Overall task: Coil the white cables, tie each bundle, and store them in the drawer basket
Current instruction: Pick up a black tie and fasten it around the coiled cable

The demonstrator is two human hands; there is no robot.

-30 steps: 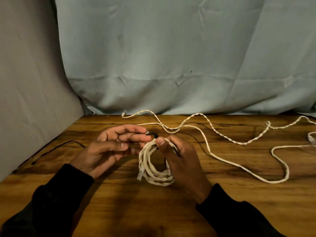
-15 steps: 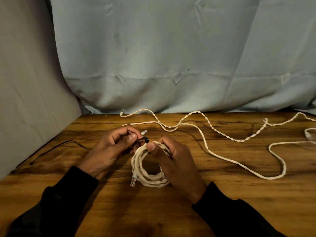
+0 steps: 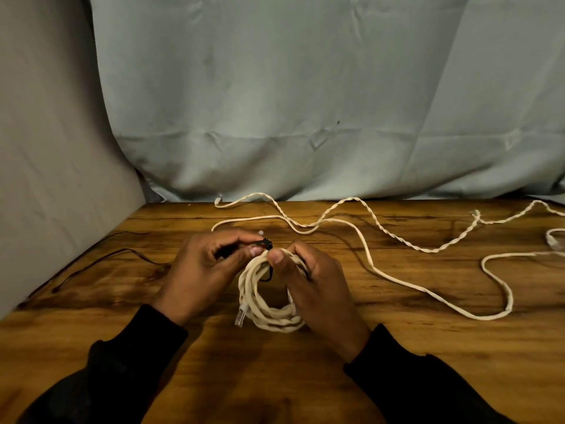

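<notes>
Since the earlier frame half a second ago, the left hand [image 3: 201, 270] has tightened its pinch and the black tie [image 3: 265, 243] now stands as a small knot at the top of the coil; the coil sits at the same place at centre frame.

The coiled white cable [image 3: 266, 298] is a bundle of several loops, held upright just above the wooden table [image 3: 397, 347] at centre frame. A clear plug [image 3: 240, 315] hangs at its lower left edge.

Right hand [image 3: 318, 289]: fingers curled round the right side of the coil, thumb pressed on the top of the loops just below the tie. The hand grips the bundle.

Left hand: thumb and forefinger closed in a pinch on one end of the black tie, left of the knot. The other fingers are curled under. A short black tail of the tie hangs inside the coil opening.

A second white cable [image 3: 428, 286] lies loose on the table, running from upper centre to the right of the frame in wide bends. A twisted white cable [image 3: 397, 237] lies behind it along the far table edge. Both are apart from the hands.

A thin black wire [image 3: 122, 254] lies on the table at the left. A pale cloth backdrop [image 3: 305, 102] hangs behind the table. Both forearms wear dark sleeves [image 3: 428, 387].
</notes>
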